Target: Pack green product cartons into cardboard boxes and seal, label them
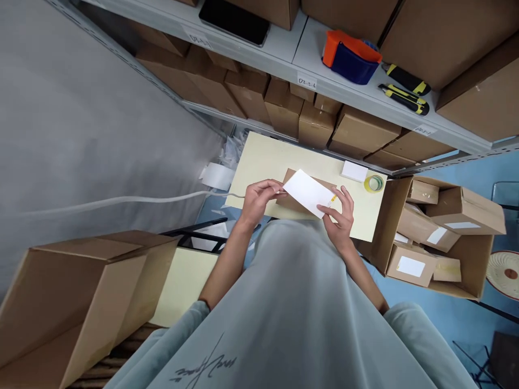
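Observation:
Both my hands hold a white paper label point(307, 192) above a small brown cardboard box point(292, 201) that lies on the pale yellow table point(267, 159). My left hand point(258, 201) pinches the label's left corner with closed fingers. My right hand point(340, 212) grips the label's lower right end, where a small yellow mark shows, its fingers curled round the edge. The box is mostly hidden under the label and my hands.
A roll of yellow tape point(373, 183) and a white pad point(354, 170) lie at the table's far right. An open carton point(470, 254) of small parcels stands right. A large empty carton point(68, 302) lies left. Shelves above carry boxes, utility knives point(405, 94) and an orange-blue bin point(349, 56).

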Demonstrator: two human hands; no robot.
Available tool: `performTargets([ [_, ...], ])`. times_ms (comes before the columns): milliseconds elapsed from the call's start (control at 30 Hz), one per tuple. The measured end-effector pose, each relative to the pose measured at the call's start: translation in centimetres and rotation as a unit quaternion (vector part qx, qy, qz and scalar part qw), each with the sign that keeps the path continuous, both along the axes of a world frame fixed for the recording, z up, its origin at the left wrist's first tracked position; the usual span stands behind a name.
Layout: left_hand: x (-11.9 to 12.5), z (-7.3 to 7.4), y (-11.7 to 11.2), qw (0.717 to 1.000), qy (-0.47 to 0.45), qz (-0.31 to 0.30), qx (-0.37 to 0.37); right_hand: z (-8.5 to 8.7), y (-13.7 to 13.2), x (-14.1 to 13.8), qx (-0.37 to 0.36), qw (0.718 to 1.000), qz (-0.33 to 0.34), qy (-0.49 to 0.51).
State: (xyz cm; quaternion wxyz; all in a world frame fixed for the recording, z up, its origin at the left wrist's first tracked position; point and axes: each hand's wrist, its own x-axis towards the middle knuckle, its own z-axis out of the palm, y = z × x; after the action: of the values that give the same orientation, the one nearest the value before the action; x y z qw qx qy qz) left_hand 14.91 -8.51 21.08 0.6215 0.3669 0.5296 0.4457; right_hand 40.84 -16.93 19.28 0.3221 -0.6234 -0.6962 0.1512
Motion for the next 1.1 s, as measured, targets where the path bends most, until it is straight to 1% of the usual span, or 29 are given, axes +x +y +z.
performTargets([
  [133, -1.1, 0.7, 1.2, 0.999, -0.015, -0.030, -0.010, 1.0, 0.2, -1.0, 0.014, 1.000, -0.012, -0.014],
  [167, -1.3, 0.9, 1.4, 0.999, -0.014, -0.039, -0.014, 1.2, 0.2, -1.2, 0.026, 1.000, -0.011, -0.009],
  [267, -2.1, 1.4, 1.9, 0.997, -0.013, -0.066, -0.022, 2.0, 0.6, -2.1, 0.095, 0.995, 0.000, 0.025],
  [333, -2.7, 1.6, 2.2, 0.996, -0.018, -0.080, -0.022, 2.6, 0.8, -2.7, 0.123, 0.992, 0.004, 0.029],
  [467, -3.9, 1.6, 2.9, 0.995, -0.031, -0.098, -0.016, 3.5, 1.1, -4.1, 0.120, 0.993, -0.006, 0.009],
  [600, -4.9, 1.4, 3.5, 0.992, -0.046, -0.119, 0.004, 3.8, 1.4, -5.3, 0.114, 0.993, -0.018, 0.038],
  [733, -5.7, 1.2, 3.5, 0.989, -0.057, -0.133, 0.035, 3.3, 1.8, -6.4, 0.090, 0.989, -0.046, 0.105],
  [867, -6.3, 0.8, 3.0, 0.986, -0.072, -0.143, 0.054, 2.0, 1.8, -7.6, 0.027, 0.981, -0.072, 0.179],
  [1000, -6.7, 0.0, 2.4, 0.984, -0.074, -0.142, 0.074, 0.4, 1.3, -8.7, -0.045, 0.980, -0.065, 0.184],
  [1100, -6.9, -0.6, 1.9, 0.982, -0.053, -0.152, 0.101, 0.0, 1.0, -9.7, -0.069, 0.981, -0.051, 0.176],
])
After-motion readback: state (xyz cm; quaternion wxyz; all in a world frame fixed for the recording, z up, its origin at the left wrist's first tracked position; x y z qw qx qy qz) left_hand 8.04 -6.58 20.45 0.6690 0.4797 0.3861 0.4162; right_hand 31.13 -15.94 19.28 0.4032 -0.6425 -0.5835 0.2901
